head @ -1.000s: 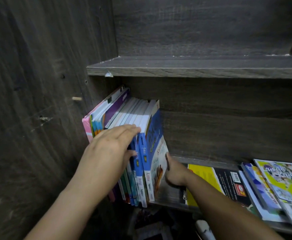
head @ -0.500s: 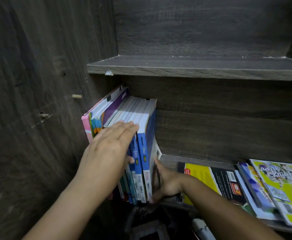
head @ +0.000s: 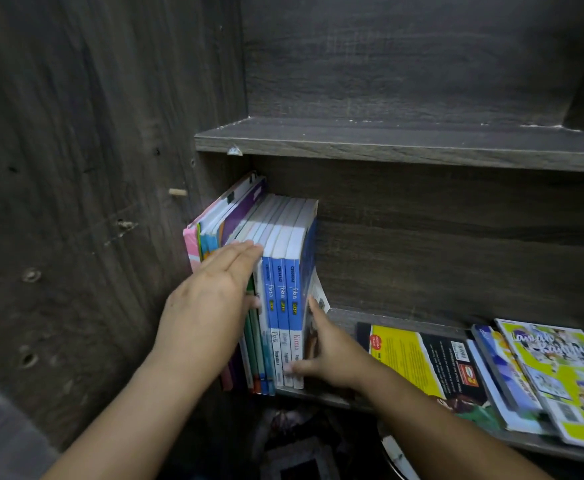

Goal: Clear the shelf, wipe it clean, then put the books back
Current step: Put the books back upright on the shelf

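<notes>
While squaring up: likely put-back step, books (head: 276, 233) upright at left end of shelf (head: 344, 315).
Left grip (head: 211, 306): flat, fingers straight, pressing on books.
Right grip (head: 332, 355): spread, nudging end book (head: 294, 289).
Next: standing flat books (head: 418, 362) alongside.

— Has the outer blue book (head: 295, 299) moved?
— Yes. A second ago it leans out with its cover showing; now it stands closed up against the row (head: 249, 223).
— And the hands?
— The right hand (head: 332, 355) has slid down, thumb across the spine feet. The left hand (head: 211, 306) has drawn leftwards, baring three blue spines (head: 281, 296).
</notes>
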Available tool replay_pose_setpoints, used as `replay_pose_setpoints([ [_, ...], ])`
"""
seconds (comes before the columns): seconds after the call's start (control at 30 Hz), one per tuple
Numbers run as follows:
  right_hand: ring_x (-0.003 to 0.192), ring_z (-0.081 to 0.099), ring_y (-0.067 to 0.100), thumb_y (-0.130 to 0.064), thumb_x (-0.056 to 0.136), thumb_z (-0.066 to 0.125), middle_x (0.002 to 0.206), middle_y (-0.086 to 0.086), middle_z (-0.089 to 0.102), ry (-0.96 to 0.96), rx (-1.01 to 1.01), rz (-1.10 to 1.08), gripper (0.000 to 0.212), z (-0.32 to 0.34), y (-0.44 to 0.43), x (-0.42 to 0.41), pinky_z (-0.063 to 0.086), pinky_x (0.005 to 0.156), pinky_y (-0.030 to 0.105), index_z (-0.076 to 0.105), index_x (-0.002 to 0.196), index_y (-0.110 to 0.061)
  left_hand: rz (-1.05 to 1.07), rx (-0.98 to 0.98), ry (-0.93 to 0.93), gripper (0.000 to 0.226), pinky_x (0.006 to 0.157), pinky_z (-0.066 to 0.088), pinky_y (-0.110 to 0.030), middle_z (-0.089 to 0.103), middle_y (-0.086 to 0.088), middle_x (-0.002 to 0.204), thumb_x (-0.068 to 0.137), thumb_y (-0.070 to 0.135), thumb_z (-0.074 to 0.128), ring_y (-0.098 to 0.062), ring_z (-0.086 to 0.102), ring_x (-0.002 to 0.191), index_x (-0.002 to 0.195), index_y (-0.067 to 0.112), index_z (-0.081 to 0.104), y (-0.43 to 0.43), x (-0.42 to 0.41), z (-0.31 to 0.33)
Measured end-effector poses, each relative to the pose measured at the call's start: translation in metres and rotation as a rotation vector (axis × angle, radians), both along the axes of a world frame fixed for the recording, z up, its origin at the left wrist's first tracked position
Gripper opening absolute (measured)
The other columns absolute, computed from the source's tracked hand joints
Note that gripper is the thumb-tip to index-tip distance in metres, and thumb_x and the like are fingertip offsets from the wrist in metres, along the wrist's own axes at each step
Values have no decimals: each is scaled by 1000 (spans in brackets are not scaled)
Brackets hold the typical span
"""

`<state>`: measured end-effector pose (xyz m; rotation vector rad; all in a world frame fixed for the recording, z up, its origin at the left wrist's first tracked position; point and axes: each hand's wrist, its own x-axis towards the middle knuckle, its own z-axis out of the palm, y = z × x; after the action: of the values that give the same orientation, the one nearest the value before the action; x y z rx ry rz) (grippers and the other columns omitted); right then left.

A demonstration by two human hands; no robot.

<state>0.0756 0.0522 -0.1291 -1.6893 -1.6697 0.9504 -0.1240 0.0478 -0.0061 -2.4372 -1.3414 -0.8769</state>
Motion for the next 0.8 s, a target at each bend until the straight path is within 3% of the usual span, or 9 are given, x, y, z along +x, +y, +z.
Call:
replay_pose_setpoints([
  [0.17, 136, 38, 8, -38, 69, 85, 152, -7, 38, -18, 70, -62, 129, 11, 0, -9, 32, 111, 29, -15, 151, -37, 15, 18, -76, 67, 78, 56, -40, 66, -2, 121, 59, 6, 88, -22, 65, 108, 121, 14, 65, 1, 5, -1],
  [0.23, 134, 40, 8, -35, 71, 84, 151, -7, 40, -36, 55, -68, 127, 13, -2, -12, 32, 108, 26, -16, 150, -36, 19, -1, -81, 67, 80, 55, -40, 66, -2, 121, 60, 6, 87, -22, 64, 109, 122, 14, 65, -1, 6, 1],
  [0.3, 138, 36, 11, -36, 70, 84, 154, -6, 35, -76, 29, -40, 128, 21, -8, -9, 30, 112, 31, -16, 150, -38, 14, -16, -65, 70, 86, 53, -40, 63, -2, 126, 63, 8, 86, -22, 60, 115, 127, 14, 61, -4, 5, 2],
  [0.4, 140, 32, 13, -38, 68, 85, 158, -6, 25, -232, 56, -4, 124, 39, -16, -1, 30, 113, 30, -4, 154, -33, 18, -1, -20, 73, 89, 52, -41, 61, -4, 126, 62, 8, 87, -24, 57, 116, 129, 11, 58, -10, 4, 3],
  [0.5, 139, 34, 15, -36, 72, 83, 157, -3, 28, -305, 132, -37, 110, 57, -26, 4, 32, 113, 32, 10, 155, -31, 128, 15, -101, 63, 76, 54, -42, 62, -9, 110, 60, 7, 87, -29, 59, 100, 117, 7, 62, -22, 0, 5],
  [0.67, 135, 40, 14, -32, 77, 80, 153, -3, 34, -284, 282, -67, 101, 87, -41, -4, 35, 111, 33, 13, 152, -39, 257, -178, -212, 45, 77, 50, -41, 61, -9, 102, 75, 23, 81, -31, 61, 93, 113, 9, 61, -33, -7, 14],
  [0.8, 139, 33, 11, -23, 82, 75, 157, -8, 24, -271, 444, -72, 97, 112, -38, -19, 31, 113, 31, 10, 152, -41, 245, -225, -237, 32, 73, 51, -41, 64, -7, 96, 82, 34, 73, -32, 64, 88, 100, 11, 59, -23, -1, 16],
])
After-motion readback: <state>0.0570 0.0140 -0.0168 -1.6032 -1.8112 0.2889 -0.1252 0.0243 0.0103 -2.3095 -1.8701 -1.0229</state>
